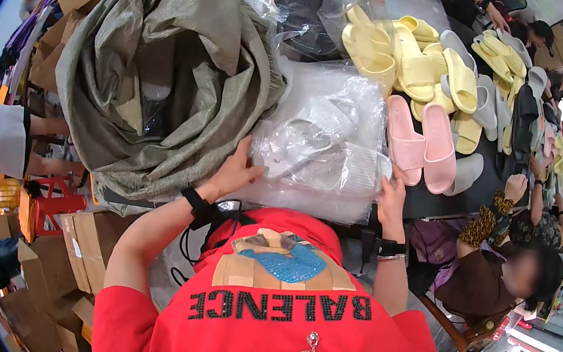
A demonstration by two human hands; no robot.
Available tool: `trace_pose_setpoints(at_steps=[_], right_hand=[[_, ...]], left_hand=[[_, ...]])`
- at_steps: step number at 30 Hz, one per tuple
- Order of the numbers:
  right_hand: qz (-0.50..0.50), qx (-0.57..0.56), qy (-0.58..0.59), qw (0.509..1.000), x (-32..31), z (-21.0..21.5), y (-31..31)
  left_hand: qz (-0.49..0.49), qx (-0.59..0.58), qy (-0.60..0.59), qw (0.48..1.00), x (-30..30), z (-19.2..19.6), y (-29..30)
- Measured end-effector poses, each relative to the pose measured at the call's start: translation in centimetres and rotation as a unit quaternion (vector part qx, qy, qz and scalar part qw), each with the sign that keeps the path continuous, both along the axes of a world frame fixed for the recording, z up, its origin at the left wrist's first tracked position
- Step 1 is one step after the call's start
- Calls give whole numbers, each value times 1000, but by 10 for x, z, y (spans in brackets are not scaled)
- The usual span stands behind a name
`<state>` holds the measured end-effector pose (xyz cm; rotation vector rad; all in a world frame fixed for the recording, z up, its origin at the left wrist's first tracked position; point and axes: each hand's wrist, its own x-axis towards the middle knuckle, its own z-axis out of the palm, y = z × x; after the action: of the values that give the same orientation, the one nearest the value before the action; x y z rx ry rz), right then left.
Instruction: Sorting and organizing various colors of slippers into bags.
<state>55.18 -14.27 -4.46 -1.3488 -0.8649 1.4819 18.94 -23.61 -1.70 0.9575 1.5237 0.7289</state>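
At near edge of worktop (436, 201), left hand (235, 169) and right hand (391, 199) press spread fingers on bagged white slippers (321, 149); slick plastic may slide off.

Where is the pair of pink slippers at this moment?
In the head view, the pair of pink slippers lies on the dark table, right of centre, just beyond the right hand, between the clear plastic bags and the yellow slippers.
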Motion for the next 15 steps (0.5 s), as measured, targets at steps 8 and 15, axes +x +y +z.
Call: trace_pose_setpoints(at_steps=[8,15], right_hand=[[70,-13,-18,997,5,4,8],[140,60,-234,960,0,-22,8]], left_hand=[[156,208,115,959,-12,13,40],[13,157,74,985,-18,-5,37]])
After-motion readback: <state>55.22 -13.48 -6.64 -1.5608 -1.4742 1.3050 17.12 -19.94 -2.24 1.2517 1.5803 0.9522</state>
